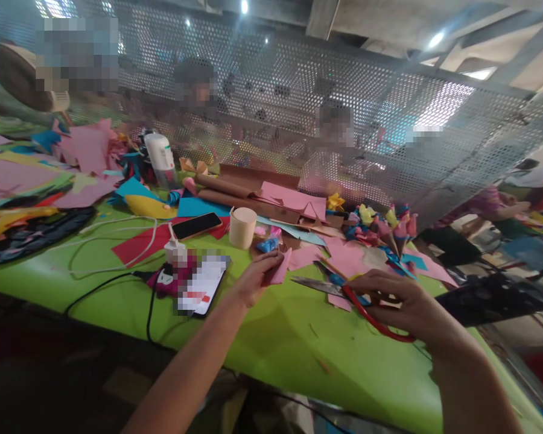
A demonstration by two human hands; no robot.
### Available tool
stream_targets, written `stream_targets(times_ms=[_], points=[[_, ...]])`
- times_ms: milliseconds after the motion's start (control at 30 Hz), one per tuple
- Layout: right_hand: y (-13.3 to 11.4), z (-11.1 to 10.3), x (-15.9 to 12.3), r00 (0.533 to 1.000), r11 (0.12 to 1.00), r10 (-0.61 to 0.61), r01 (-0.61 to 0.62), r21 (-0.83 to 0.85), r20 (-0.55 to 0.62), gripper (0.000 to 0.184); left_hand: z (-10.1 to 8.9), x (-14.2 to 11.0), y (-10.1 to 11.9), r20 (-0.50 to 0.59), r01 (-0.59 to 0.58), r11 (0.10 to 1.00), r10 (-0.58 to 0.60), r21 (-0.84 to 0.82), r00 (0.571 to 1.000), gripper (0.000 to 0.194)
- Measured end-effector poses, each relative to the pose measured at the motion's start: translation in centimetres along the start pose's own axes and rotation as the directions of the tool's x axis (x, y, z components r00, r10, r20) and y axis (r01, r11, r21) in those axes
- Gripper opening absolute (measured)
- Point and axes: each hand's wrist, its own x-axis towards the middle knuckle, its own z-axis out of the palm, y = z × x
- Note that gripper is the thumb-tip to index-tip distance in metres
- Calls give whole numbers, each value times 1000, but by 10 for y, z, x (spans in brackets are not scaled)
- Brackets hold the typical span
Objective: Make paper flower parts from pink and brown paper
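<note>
My left hand (259,274) pinches a small folded piece of pink paper (281,269) above the green table (289,349). To its right, my right hand (396,301) grips scissors (344,292) with red handles. Their metal blades point left toward the pink paper, a short gap away from it. Beyond the left hand stands a cream-coloured cup or roll (242,228), with a crumpled blue piece (268,243) beside it. Pink paper scraps (344,256) lie behind the scissors.
Left of my hands lie a lit phone (208,283), a dark phone (196,226) and a white cable (113,269). Brown paper rolls (235,191) and a white bottle (160,154) stand farther back. Paper flowers (393,228) sit at right, before a perforated metal screen (271,90).
</note>
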Motion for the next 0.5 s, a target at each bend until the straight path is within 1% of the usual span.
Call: stream_targets(times_ms=[200,300,500], points=[[-4,-2,0,996,995,-93,93,-28,4,29,-2,1,1,-13,41,999,-41,27,999,30],[-5,-1,1,991,990,-136,137,-40,6,30,-4,2,0,-1,56,998,-56,30,998,30],[-4,-1,1,987,985,-162,162,-54,18,30,-4,2,-1,30,49,998,-50,39,998,30]])
